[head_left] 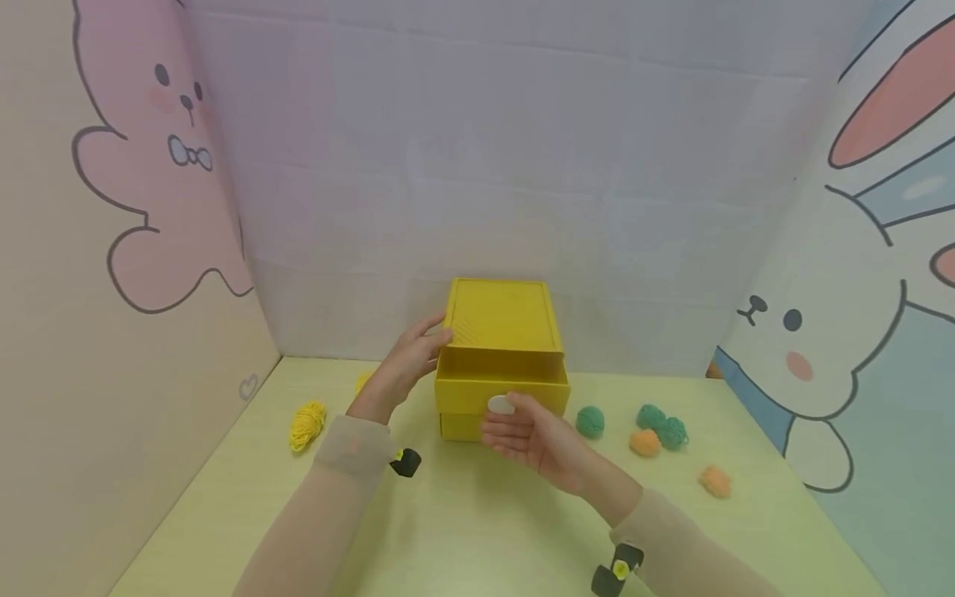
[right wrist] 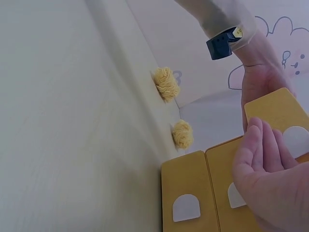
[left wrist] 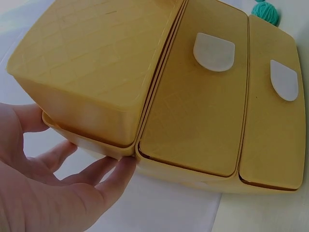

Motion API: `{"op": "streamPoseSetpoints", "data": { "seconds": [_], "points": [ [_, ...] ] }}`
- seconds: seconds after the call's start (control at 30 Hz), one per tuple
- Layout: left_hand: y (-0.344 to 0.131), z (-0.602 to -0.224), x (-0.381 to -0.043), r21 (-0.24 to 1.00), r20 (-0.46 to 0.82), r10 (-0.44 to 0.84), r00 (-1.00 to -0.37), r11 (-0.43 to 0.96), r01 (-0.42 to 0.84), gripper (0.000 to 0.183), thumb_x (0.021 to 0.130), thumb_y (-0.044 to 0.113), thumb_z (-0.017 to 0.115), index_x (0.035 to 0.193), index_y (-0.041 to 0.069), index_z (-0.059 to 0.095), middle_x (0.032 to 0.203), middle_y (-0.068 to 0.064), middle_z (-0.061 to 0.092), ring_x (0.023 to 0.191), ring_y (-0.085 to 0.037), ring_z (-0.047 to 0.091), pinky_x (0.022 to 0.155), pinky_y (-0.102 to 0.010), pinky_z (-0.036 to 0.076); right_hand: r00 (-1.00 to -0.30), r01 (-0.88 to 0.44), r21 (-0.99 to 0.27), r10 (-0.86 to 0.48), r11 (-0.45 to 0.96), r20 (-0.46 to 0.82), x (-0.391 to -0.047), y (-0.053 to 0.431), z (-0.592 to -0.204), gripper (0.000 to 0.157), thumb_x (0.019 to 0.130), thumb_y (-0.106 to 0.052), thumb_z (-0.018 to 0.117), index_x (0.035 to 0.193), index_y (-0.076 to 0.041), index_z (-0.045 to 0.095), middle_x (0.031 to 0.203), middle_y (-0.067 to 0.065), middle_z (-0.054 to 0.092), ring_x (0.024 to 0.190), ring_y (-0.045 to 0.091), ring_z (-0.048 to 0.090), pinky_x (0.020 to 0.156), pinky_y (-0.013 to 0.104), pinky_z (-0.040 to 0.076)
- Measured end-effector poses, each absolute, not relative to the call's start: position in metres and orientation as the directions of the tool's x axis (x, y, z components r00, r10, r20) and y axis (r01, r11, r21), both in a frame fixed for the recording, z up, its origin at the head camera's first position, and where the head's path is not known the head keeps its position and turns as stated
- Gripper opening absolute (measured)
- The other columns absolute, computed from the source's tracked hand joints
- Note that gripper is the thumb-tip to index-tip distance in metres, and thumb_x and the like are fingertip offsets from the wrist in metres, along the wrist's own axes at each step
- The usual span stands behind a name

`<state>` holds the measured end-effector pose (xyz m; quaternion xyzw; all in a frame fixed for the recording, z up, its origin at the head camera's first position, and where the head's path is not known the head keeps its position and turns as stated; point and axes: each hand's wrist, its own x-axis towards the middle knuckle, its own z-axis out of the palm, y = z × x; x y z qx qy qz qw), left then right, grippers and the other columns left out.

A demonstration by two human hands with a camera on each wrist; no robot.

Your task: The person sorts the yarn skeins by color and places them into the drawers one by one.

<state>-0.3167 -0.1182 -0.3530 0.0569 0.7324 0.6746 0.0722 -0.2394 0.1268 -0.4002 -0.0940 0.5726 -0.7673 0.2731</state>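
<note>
Yellow drawer box [head_left: 503, 311] is risking skewing if the spread left grip [head_left: 401, 363] alongside is slipping; right grip [head_left: 543, 446], clamping unclear.

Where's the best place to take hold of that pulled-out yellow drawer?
Probably by the white tab in the middle of its front, coming from the front: the yellow drawer juts forward, so the tab faces outward.

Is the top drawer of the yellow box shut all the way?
No, the top drawer sticks out from the front of the yellow box, showing its open top.
</note>
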Motion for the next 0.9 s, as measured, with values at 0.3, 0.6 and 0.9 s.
{"op": "streamPoseSetpoints", "data": {
  "seconds": [0.3, 0.6, 0.9],
  "points": [
    [-0.115, -0.353, -0.319, 0.997, -0.036, 0.193, -0.981, 0.076, -0.022, 0.059, 0.1, 0.035, 0.056, 0.153, 0.029, 0.032, 0.154, -0.002, 0.035, 0.139, -0.03, 0.038, 0.116, -0.048, 0.03, -0.826, 0.327, -0.926, -0.532, -0.186, -0.185, -0.232, 0.132, -0.401, 0.071, 0.096, -0.052, 0.053, 0.137, 0.006, 0.049, 0.129, 0.021, 0.061, 0.117, 0.03, 0.062, 0.105, 0.042, 0.044],
    [-0.115, -0.353, -0.322, 0.997, -0.051, 0.211, -0.976, 0.064, -0.038, 0.061, 0.099, 0.036, 0.057, 0.154, 0.031, 0.029, 0.155, -0.003, 0.034, 0.139, -0.029, 0.038, 0.116, -0.047, 0.029, -0.825, 0.337, -0.925, -0.529, -0.175, -0.2, -0.223, 0.135, -0.399, 0.069, 0.096, -0.051, 0.054, 0.135, 0.006, 0.051, 0.13, 0.022, 0.06, 0.121, 0.033, 0.058, 0.103, 0.04, 0.046],
    [-0.118, -0.354, -0.32, 0.997, -0.043, 0.209, -0.977, 0.072, -0.028, 0.061, 0.099, 0.038, 0.057, 0.154, 0.032, 0.029, 0.153, -0.003, 0.038, 0.138, -0.029, 0.041, 0.116, -0.048, 0.029, -0.819, 0.343, -0.921, -0.538, -0.186, -0.197, -0.214, 0.133, -0.401, 0.068, 0.097, -0.049, 0.053, 0.137, 0.006, 0.049, 0.133, 0.026, 0.056, 0.118, 0.032, 0.06, 0.104, 0.041, 0.046]
  ]
}}
